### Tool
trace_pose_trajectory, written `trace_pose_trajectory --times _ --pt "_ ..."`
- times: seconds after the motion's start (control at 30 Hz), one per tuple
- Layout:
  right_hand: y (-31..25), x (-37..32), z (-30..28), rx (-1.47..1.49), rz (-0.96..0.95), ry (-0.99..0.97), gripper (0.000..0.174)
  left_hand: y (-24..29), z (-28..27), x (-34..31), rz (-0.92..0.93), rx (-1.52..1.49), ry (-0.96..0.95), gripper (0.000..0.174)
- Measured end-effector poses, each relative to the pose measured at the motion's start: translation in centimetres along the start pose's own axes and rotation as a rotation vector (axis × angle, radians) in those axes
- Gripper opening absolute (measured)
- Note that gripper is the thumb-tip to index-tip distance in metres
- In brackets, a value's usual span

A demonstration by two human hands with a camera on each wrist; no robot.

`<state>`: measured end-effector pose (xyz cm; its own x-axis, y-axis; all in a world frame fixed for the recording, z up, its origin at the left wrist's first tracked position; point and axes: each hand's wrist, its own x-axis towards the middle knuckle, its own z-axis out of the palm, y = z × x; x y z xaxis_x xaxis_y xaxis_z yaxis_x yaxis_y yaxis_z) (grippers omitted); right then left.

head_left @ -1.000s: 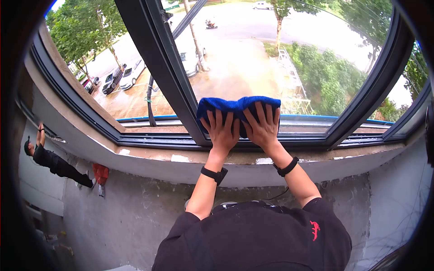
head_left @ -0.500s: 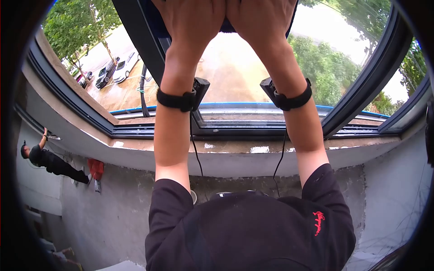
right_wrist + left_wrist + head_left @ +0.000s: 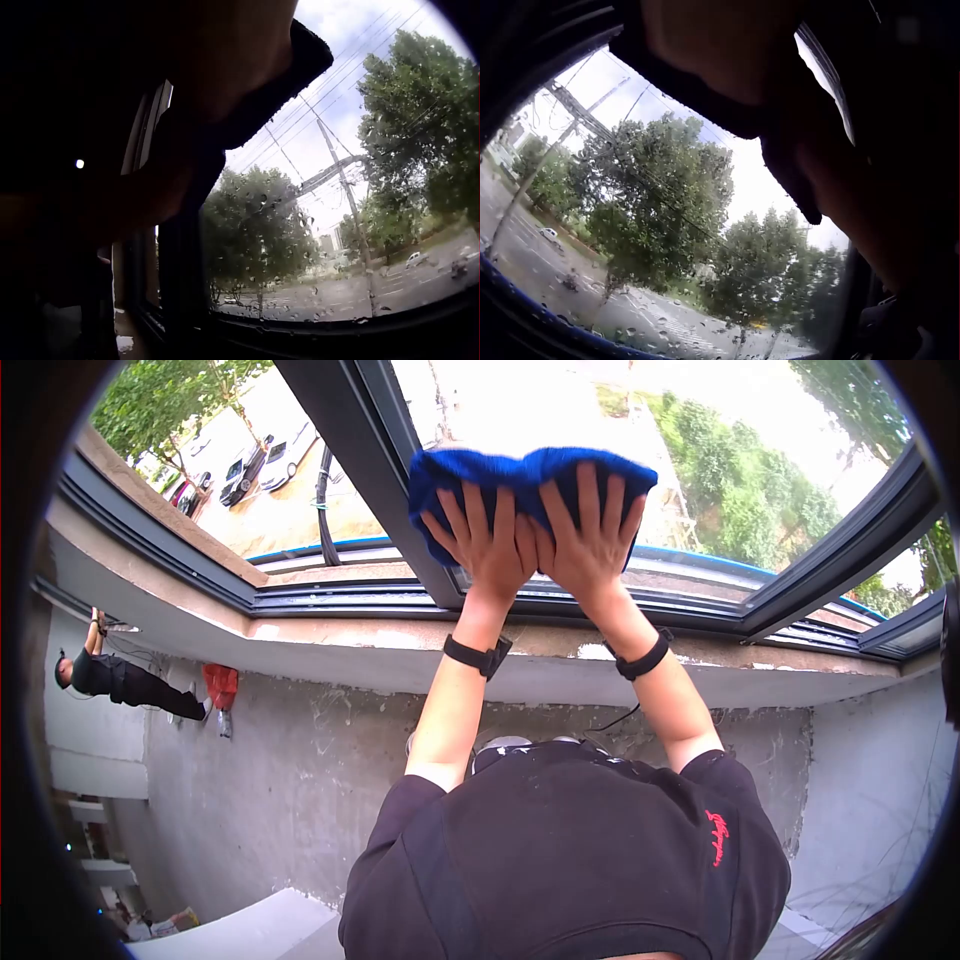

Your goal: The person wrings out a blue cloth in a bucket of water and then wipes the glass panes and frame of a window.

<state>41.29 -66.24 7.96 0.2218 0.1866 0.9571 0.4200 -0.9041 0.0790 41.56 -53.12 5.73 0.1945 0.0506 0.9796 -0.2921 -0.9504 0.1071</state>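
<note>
A blue cloth lies spread against the window glass, close to the dark vertical frame bar. My left hand presses on its left half with straight, spread fingers. On the right half my right hand lies flat in the same way, and the two thumbs come together in the middle. Both wrist views are dark: the cloth's edge shows in outline beyond the hand in the left one, and a cloth corner stands out in the right one. Water drops dot the glass there.
Below the glass run the dark sill track and a rough ledge. At far left another person reaches up to a window ledge, with a red bag by the feet. Trees and parked cars are outside.
Both hands and the cloth went from low on the pane up beyond the top of the head view, then came back down, now with straight fingers on the cloth. The head view has tilted.
</note>
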Motion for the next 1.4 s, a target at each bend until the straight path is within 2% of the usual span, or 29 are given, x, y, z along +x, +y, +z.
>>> trace_pose_trajectory --times 0.1,0.17,0.23,0.3,0.37,0.43,0.53,0.67,0.7,0.83,0.9,0.93,0.97,1.0,1.03,1.07,1.13,1.17,1.3,1.4 --pt "0.7 -7.9 1.1 -0.053 -0.070 -0.103 0.041 -1.2 0.0 -8.1 0.022 0.005 -0.211 0.038" --pt "0.9 -11.7 1.1 -0.009 0.024 -0.133 0.038 -1.5 -0.8 -10.9 0.076 0.004 -0.322 0.038" --pt "1.3 -12.4 0.3 0.050 0.036 -0.180 0.038 -1.5 -1.2 -11.5 0.091 0.014 -0.381 0.036" --pt "1.9 -10.5 -0.7 0.080 0.046 -0.162 0.041 -2.5 -1.0 -9.9 0.139 0.012 -0.361 0.038" --pt "3.0 -5.8 -1.8 0.104 -0.028 -0.094 0.046 -2.2 -1.2 -4.5 0.197 -0.002 -0.222 0.041" --pt "3.6 0.9 -3.5 0.139 -0.001 -0.004 0.048 -0.8 -1.8 1.6 0.111 0.009 -0.158 0.041" --pt "4.4 9.7 -5.2 0.118 -0.056 0.133 0.048 1.2 -2.8 11.3 0.139 -0.030 0.021 0.046" --pt "5.6 18.5 -6.2 0.088 -0.163 0.333 0.045 1.6 -3.2 20.9 0.273 -0.017 0.204 0.049" --pt "5.1 20.7 -8.4 0.247 -0.146 0.266 0.054 1.6 -3.1 23.1 0.319 -0.033 0.251 0.049" --pt "5.8 27.1 -7.6 0.155 -0.173 0.528 0.057 2.0 -2.9 31.4 0.459 -0.027 0.377 0.048" --pt "6.2 28.6 -8.5 0.162 -0.190 0.535 0.058 4.1 -5.2 33.1 0.431 0.094 0.316 0.049" --pt "6.2 29.0 -8.3 0.144 -0.190 0.582 0.058 3.6 -6.5 34.3 0.397 -0.040 0.031 0.063" --pt "6.3 29.3 -8.0 0.125 -0.193 0.633 0.058 3.0 -5.7 34.1 0.400 -0.048 0.035 0.063" --pt "6.6 29.0 -7.2 0.187 -0.212 0.657 0.059 2.4 -4.5 33.5 0.441 -0.044 0.204 0.055" --pt "6.3 27.4 -8.1 0.099 -0.156 0.543 0.060 2.1 -3.2 32.4 0.478 -0.039 0.369 0.047" --pt "6.1 25.9 -8.3 0.130 -0.138 0.490 0.061 2.5 -2.9 30.4 0.426 -0.024 0.380 0.046" --pt "5.7 22.8 -8.1 0.157 -0.114 0.421 0.057 2.9 -2.5 26.3 0.348 0.018 0.337 0.047" --pt "6.0 21.0 -6.5 0.096 -0.046 0.439 0.047 3.5 -2.5 23.9 0.298 0.038 0.303 0.047" --pt "5.0 12.5 -5.5 0.042 0.052 0.172 0.051 4.8 -1.7 13.9 0.107 0.052 0.105 0.051" --pt "4.5 5.1 -3.7 -0.038 0.101 0.079 0.050 5.4 -0.1 5.6 -0.014 -0.012 -0.046 0.051"
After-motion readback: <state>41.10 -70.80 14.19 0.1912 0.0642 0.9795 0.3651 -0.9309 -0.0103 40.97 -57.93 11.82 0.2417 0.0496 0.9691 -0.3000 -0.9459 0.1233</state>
